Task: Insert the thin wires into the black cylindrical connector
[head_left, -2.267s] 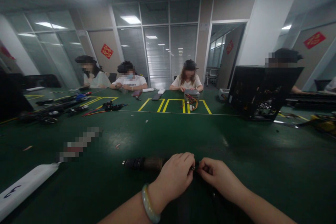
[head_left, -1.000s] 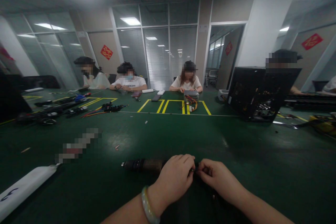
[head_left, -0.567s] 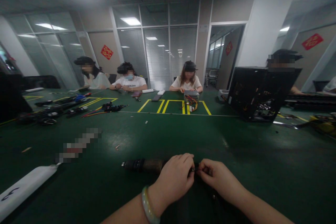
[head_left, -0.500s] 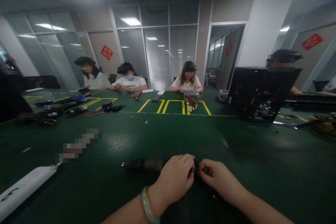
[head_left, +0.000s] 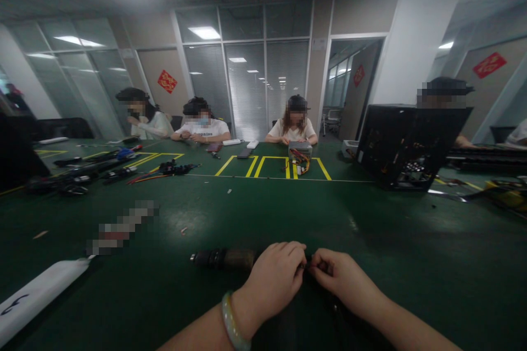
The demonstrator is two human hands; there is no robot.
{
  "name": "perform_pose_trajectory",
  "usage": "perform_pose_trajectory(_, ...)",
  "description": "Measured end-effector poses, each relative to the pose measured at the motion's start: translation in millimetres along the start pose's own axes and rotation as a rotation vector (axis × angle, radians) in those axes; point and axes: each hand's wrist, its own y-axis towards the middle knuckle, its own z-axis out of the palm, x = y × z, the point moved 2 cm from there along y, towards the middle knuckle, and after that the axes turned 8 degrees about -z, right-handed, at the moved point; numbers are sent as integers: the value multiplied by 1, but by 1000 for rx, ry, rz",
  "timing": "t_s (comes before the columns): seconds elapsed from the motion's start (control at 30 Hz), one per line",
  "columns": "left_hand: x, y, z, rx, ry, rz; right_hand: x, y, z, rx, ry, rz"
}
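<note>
A dark cylindrical electric screwdriver (head_left: 236, 259) lies sideways on the green table, its metal tip pointing left. My left hand (head_left: 278, 274), with a pale bangle at the wrist, is wrapped over the tool's right end and hides it. Close beside it, my right hand (head_left: 335, 271) is closed in a pinch at that same end, fingertips nearly touching the left hand's. A small dark piece shows between the two hands, too hidden to name. Below the right hand runs a dark, cord-like shape (head_left: 335, 307), hard to make out.
A white strip with a black mark (head_left: 41, 299) lies at left. Farther back are bundled cables (head_left: 173, 168), a power supply with coloured wires (head_left: 300, 149) and a black computer case (head_left: 411, 142). Several people sit across the green table (head_left: 255, 208); yellow tape marks its far half.
My hands and the electric screwdriver stay almost exactly where they were. Across the table, the person at far left has raised a hand towards their head.
</note>
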Motion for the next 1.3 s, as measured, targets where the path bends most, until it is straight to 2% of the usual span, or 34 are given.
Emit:
perform_pose_trajectory(0.27,2,-2,1,-20,-7,-35,-3,1,0,-7,42,4)
perform_pose_trajectory(0.53,-1,0,-1,-5,-1,8,-1,0,-2,-6,40,8)
perform_pose_trajectory(0.73,3,-1,2,-31,15,-50,-1,0,-1,-4,54,8)
perform_pose_trajectory(0.93,2,-1,2,-18,0,-2,-4,0,1,-12,51,5)
perform_pose_trajectory(1.13,3,-2,2,-28,8,-54,-1,1,-1,-14,52,-6)
perform_pose_trajectory(1.3,2,0,1,-13,21,-11,-2,1,0,-8,69,3)
